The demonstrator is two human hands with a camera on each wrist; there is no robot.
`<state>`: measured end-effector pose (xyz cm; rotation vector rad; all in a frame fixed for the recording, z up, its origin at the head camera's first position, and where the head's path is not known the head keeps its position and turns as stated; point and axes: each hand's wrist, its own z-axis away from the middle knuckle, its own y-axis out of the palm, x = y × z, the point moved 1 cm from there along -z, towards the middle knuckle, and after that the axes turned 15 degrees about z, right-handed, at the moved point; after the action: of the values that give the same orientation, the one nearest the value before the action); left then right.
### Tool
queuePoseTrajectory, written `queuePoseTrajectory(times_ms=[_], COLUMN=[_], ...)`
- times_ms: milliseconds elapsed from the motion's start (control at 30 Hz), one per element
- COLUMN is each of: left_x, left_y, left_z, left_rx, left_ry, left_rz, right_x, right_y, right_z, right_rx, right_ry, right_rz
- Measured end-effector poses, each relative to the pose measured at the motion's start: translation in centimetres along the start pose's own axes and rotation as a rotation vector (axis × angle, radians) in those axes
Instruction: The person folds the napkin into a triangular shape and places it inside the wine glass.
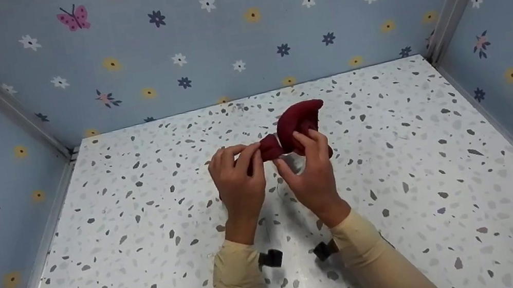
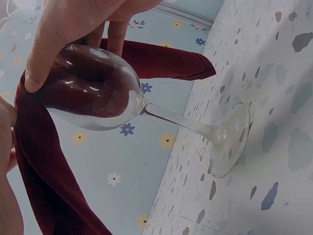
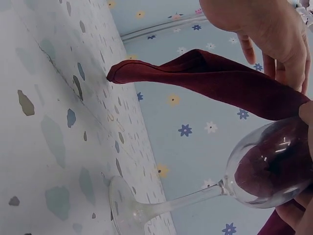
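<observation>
A stemmed wine glass (image 2: 181, 121) stands upright on the speckled table, with a dark red cloth napkin (image 1: 298, 118) stuffed into its bowl. Long folds of the cloth spill over the rim on both sides, as both wrist views show. At the left of the rim, my left hand (image 1: 240, 175) pinches the napkin, its thumb against the edge of the bowl. My right hand (image 1: 314, 176) holds the larger flap on the right between thumb and fingers. Seen from above, the hands and cloth hide most of the glass (image 1: 294, 162).
The white speckled tabletop (image 1: 152, 266) extends around the glass on all sides. Blue panels (image 1: 237, 27) with flowers and butterflies enclose it at the back, left and right. A dark wrist camera (image 1: 271, 258) sits inside the left sleeve, another (image 1: 324, 250) inside the right.
</observation>
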<state>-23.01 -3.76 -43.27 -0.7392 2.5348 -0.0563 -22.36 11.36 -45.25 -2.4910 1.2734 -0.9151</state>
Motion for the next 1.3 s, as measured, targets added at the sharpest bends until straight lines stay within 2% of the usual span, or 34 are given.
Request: queuePoseTrajectory(times_ms=[333, 633, 967, 1067, 1300], left_x=[0.0, 0.3, 0.6, 0.7, 0.8], left_y=[0.1, 0.0, 0.3, 0.4, 0.6], left_z=[0.8, 2.2, 3.1, 3.5, 4.4], left_rx=[-0.010, -0.048, -0.087, -0.083, -0.093], left_ry=[-0.022, 0.016, 0.016, -0.002, -0.087], left_rz=[0.019, 0.012, 0.062, 0.069, 0.122], right_x=[-0.4, -0.2, -0.4, -0.5, -0.4], right_y=[-0.2, -0.3, -0.5, -0.4, -0.4], right_z=[0.0, 0.0, 0.0, 0.0, -0.1], right_rx=[0.045, 0.078, 0.064, 0.056, 0.045], right_ry=[0.008, 0.018, 0.010, 0.014, 0.001], right_rz=[-0.050, -0.067, -0.076, -0.089, -0.098])
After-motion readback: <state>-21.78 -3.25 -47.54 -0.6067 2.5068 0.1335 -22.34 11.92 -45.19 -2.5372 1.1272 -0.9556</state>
